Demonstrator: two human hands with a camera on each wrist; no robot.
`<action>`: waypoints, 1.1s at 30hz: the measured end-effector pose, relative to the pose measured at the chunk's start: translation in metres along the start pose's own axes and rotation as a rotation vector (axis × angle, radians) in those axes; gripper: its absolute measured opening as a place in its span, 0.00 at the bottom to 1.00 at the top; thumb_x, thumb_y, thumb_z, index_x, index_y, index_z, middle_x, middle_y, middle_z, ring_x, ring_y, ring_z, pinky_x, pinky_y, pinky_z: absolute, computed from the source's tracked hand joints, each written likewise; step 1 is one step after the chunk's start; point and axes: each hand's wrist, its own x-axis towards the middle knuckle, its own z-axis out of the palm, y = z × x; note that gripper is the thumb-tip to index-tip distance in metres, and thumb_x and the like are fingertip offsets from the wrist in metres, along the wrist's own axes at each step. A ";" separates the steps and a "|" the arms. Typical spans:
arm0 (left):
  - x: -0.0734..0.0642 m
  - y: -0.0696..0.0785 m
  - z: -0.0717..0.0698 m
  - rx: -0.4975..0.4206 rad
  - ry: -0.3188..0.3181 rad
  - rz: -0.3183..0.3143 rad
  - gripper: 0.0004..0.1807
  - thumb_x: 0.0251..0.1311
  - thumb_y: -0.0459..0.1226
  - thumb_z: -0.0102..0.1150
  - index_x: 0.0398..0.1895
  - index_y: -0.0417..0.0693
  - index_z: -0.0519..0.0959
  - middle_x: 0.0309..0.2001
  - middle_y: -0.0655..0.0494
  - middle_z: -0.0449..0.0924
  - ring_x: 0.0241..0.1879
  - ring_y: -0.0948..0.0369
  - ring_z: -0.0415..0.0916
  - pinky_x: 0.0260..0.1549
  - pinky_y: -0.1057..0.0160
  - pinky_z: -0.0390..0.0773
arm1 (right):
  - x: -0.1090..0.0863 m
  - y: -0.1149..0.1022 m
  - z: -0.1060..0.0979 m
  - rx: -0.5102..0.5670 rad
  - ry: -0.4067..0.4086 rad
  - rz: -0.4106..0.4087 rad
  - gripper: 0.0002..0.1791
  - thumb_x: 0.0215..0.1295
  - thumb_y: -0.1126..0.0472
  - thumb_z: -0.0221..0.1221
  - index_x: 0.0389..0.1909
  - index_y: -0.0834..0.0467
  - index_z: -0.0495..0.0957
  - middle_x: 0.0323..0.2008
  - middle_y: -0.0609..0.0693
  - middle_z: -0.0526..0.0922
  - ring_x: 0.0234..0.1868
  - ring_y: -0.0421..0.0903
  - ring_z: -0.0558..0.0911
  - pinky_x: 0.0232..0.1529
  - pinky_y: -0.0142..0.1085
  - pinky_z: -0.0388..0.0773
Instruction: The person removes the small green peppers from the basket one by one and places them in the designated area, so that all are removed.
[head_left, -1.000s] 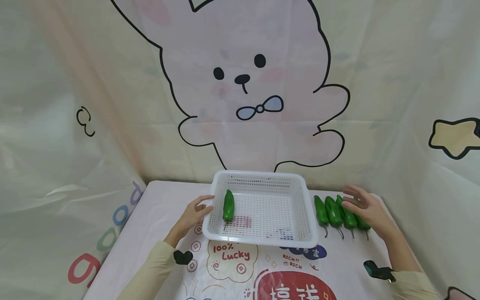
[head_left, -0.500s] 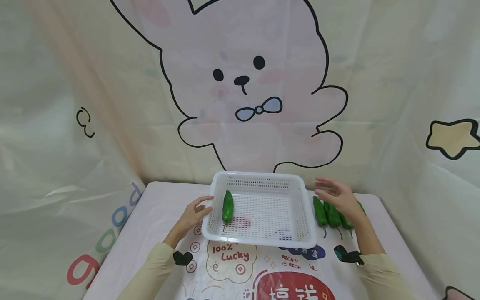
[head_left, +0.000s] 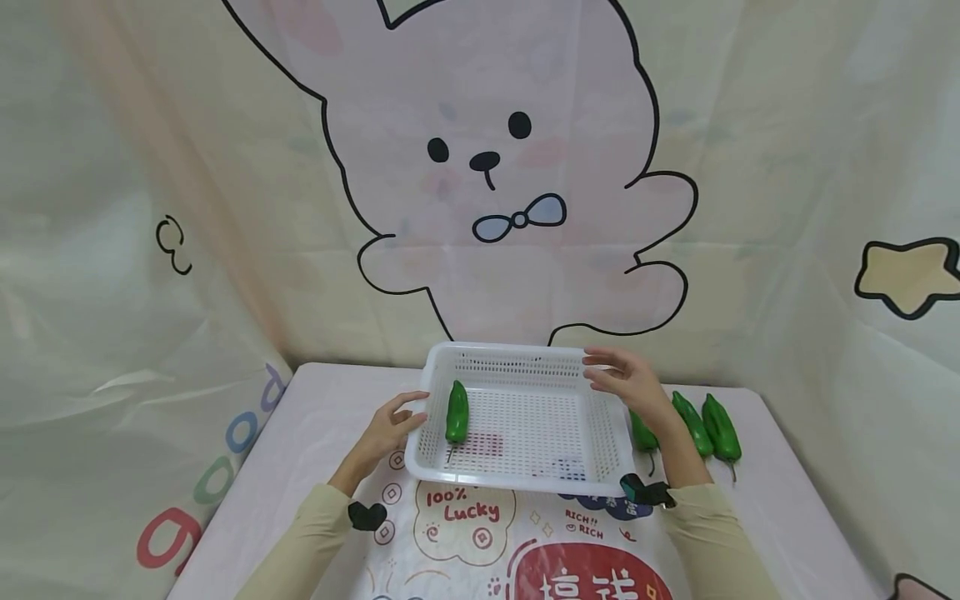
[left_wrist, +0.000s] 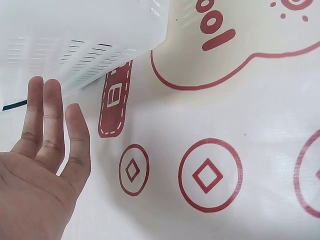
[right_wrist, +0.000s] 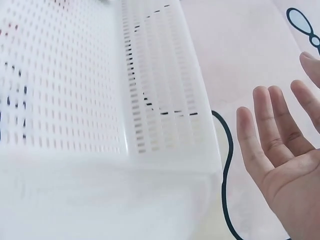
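A white perforated plastic basket (head_left: 525, 479) stands on the table with one green pepper (head_left: 457, 412) lying inside at its left. My left hand (head_left: 386, 429) is at the basket's left rim, fingers extended close to its outer wall in the left wrist view; whether they touch it I cannot tell. My right hand (head_left: 630, 385) holds nothing. It hovers by the basket's back right corner with the fingers spread. In the right wrist view, its fingertips point upward, apart from the basket wall (right_wrist: 165, 100). Other green peppers (head_left: 722, 429) lie in a row right of the basket, partly covered by my right forearm.
A white printed cloth (head_left: 465, 533) covers the table. Behind it hangs a backdrop (head_left: 517, 275) with a cartoon bear. Fabric walls (head_left: 862, 375) rise on both sides.
My right hand has moved left from above the row of peppers to the basket's right side, uncovering the rightmost peppers. My left hand and the basket have stayed in place.
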 end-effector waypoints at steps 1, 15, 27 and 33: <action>0.000 0.001 0.000 0.001 -0.003 -0.002 0.28 0.70 0.43 0.64 0.71 0.55 0.71 0.53 0.42 0.79 0.47 0.47 0.82 0.39 0.48 0.86 | 0.002 0.000 0.003 0.000 -0.005 -0.006 0.27 0.70 0.65 0.64 0.68 0.67 0.71 0.59 0.70 0.76 0.52 0.53 0.83 0.49 0.39 0.83; 0.000 0.005 0.000 0.010 0.000 -0.005 0.29 0.70 0.42 0.63 0.72 0.51 0.70 0.55 0.39 0.78 0.48 0.46 0.81 0.40 0.48 0.85 | 0.030 0.004 0.040 0.087 -0.073 -0.001 0.29 0.71 0.65 0.64 0.68 0.70 0.68 0.60 0.71 0.75 0.58 0.67 0.78 0.52 0.45 0.82; -0.001 0.006 0.001 -0.008 -0.014 -0.007 0.29 0.71 0.42 0.62 0.72 0.50 0.69 0.57 0.37 0.77 0.49 0.46 0.81 0.40 0.46 0.85 | 0.043 0.017 0.076 0.085 -0.095 0.078 0.28 0.71 0.60 0.65 0.66 0.68 0.71 0.58 0.68 0.77 0.56 0.59 0.80 0.53 0.51 0.81; -0.002 0.003 0.000 -0.009 -0.004 -0.005 0.27 0.71 0.42 0.63 0.71 0.50 0.71 0.55 0.38 0.78 0.48 0.46 0.82 0.39 0.47 0.86 | 0.051 0.025 0.093 0.110 -0.100 0.085 0.27 0.71 0.62 0.64 0.65 0.70 0.71 0.57 0.68 0.78 0.54 0.61 0.81 0.53 0.54 0.80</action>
